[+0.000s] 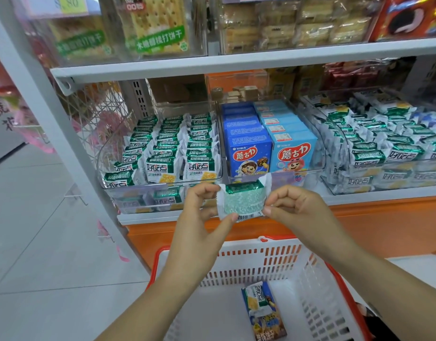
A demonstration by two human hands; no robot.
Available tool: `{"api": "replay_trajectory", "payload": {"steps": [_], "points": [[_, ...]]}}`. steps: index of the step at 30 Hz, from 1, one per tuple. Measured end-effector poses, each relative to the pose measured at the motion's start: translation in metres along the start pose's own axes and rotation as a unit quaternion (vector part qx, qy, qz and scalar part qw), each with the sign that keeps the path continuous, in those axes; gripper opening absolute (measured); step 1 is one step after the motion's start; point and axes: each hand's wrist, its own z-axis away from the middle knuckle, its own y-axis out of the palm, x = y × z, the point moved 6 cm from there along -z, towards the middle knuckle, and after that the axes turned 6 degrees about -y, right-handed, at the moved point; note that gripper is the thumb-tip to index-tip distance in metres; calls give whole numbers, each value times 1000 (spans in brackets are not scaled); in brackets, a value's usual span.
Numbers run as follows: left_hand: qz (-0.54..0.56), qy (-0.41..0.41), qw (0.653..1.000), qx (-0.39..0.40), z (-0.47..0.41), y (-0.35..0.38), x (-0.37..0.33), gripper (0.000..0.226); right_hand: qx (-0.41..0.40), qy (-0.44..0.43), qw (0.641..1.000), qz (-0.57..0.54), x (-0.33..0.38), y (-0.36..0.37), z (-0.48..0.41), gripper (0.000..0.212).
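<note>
The packet is held up in front of the shelf edge, above the basket. It is a small, squarish foil pouch, white with crimped ends, turned back side out. A green band runs along its top, a block of fine green print too small to read fills the middle, and a barcode sits at the bottom edge.

The left hand pinches the packet's left crimp between thumb and curled fingers. The right hand pinches the right crimp the same way.

Below, the basket is white slotted plastic with a red rim. On its floor lie a white and green pouch and a dark blue carton, touching.

Behind the packet, a clear plastic bin holds rows of glossy green and white pouches marked 好吃点. Just beside it stand a dark blue box and a pale blue box, both lettered 蘑古力 in red and white over cartoon figures. Another clear bin to the right is heaped with more 好吃点 pouches.

On the upper shelf, a cracker pack carries a green band ending in 打饼干. A yellow tag reads ".80".
</note>
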Motion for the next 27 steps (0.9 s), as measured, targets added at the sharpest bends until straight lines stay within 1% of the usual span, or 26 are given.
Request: {"api": "replay_trajectory", "payload": {"steps": [2,4,6,7,8,10,11,12,13,15,16,17,18,19,20,21,22,24,27], "points": [[10,-35,999,5,-3,-2,2,53,11,7,1000,-8,1,1,0,9],[20,-108,994,11,-7,-5,8,51,36,1,999,14,5,2,1,12],[112,-202,973,27,-10,-5,18,38,72,-58,990,107,12,4,3,25],[168,-239,956,38,-9,-3,21,34,86,-106,976,170,19,7,4,32],[210,-266,940,48,-9,-2,22,33,91,-162,953,237,27,12,5,37],[241,-294,922,74,-7,0,20,33,85,-276,888,358,38,24,5,38],[246,-300,917,91,-6,0,17,34,81,-312,861,393,42,31,4,38],[250,-302,914,106,-6,-1,14,37,79,-329,847,409,47,37,2,38],[253,-299,913,115,-6,-5,10,39,76,-335,845,408,52,43,-3,36],[247,-280,922,105,-12,-23,3,42,50,-330,863,379,68,49,-17,34],[230,-261,933,92,-16,-36,-1,44,33,-309,881,355,74,50,-28,34],[186,-239,950,71,-21,-51,-3,44,19,-283,900,332,79,50,-39,37],[104,-211,971,41,-26,-68,-5,42,10,-259,911,321,82,51,-50,40],[-1,-177,984,1,-32,-86,-4,38,9,-241,915,323,82,54,-62,41],[-108,-140,983,-45,-37,-103,-3,36,16,-230,915,331,81,58,-73,41],[-194,-106,971,-89,-40,-117,-1,37,30,-220,913,343,76,65,-84,40],[-248,-79,958,-122,-43,-127,0,37,46,-214,907,360,72,72,-93,40],[-292,-40,943,-155,-45,-137,1,36,70,-215,888,400,64,85,-108,39],[-371,-12,916,-155,-48,-141,7,36,118,-229,853,454,48,96,-120,37]]}}
